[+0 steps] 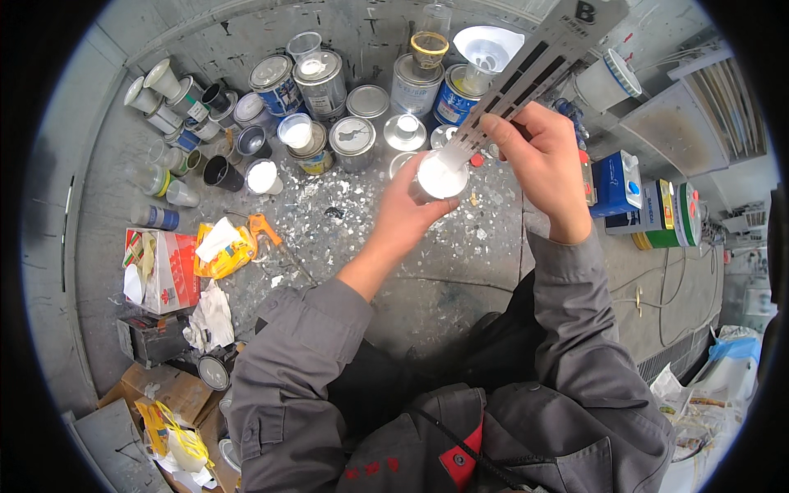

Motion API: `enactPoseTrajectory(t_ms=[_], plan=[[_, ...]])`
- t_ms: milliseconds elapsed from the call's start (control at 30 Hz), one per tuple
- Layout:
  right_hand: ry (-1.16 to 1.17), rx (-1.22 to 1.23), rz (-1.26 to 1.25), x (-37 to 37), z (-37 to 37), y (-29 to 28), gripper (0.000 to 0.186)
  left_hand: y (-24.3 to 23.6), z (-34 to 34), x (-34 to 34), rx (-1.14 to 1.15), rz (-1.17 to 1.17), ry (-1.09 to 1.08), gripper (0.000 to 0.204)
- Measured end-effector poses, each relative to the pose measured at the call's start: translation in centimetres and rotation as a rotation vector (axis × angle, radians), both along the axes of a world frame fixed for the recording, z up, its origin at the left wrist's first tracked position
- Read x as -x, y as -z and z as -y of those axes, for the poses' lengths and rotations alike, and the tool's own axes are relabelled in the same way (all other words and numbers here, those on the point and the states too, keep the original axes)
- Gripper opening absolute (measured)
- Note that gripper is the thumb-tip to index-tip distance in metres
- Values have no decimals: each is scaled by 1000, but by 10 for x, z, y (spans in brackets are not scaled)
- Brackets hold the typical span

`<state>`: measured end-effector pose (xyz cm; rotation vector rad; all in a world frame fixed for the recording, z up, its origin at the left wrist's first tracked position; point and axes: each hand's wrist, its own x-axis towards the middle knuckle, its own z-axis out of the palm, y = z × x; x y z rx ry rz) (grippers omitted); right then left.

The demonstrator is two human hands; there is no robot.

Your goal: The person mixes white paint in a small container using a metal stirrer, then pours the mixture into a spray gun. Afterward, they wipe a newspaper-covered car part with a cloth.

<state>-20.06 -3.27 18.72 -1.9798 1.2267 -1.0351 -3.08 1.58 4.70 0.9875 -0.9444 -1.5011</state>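
My left hand [401,215] is closed round a cup [440,175] of white liquid at the middle of the picture. My right hand [544,164] grips a long, flat metal stirring ruler [532,57] with slots and markings. Its lower end is in the cup, tilted up to the right. Just beyond the cup stand several paint cans, among them a lidded silver can [353,137] and a small white-filled cup [262,177] to the left.
At left lie a red-and-white box [164,283], a yellow pack [220,259] and a white rag [212,316]. Cardboard boxes [177,382] sit lower left. A blue jerrycan [615,182] and other containers stand at right, with cables on the grey, paint-spattered surface [345,246].
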Motion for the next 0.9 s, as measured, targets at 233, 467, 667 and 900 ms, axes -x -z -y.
enactPoseTrajectory(t_ms=[233,467,667,900], plan=[[-50,-41,16,-6,-3,12,17,-2,3,-2,-1,15,-19,80],[-61,3,160,-2,-4,4,18,1,2,-4,24,129,5,81],[14,19,-44,1,3,1,17,4,4,0,54,60,-18,81],[-43,-35,-14,-9,-6,11,20,2,5,-2,6,6,-24,78]])
